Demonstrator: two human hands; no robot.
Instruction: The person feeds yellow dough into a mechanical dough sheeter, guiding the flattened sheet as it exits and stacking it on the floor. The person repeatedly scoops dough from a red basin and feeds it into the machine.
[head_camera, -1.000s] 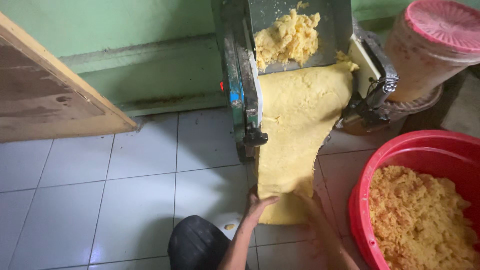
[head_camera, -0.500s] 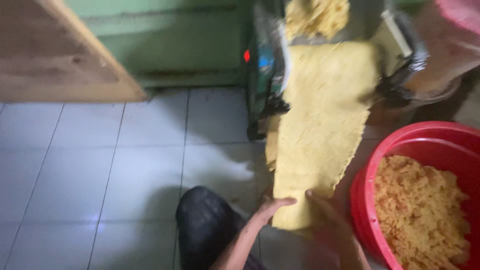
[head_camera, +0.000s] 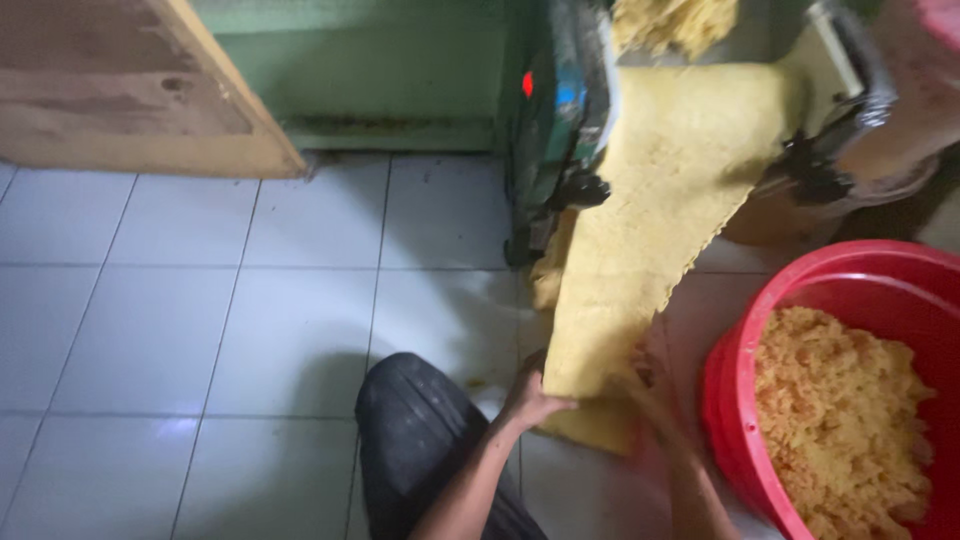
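Yellow dough sheet hangs from the green roller machine at far right, its lower end reaching the white tiled floor. Left hand curls closed on the sheet's near left edge. Right hand at the right edge, blurred; grip cannot be told. Red tub of crumbly dough just right. Risk: ragged edges look weak; an uneven pull could tear the sheet, and slack could drag on the floor.

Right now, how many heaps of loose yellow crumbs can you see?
2. One fills the red tub at lower right; one sits atop the green machine, above the dough sheet, partly cut off.
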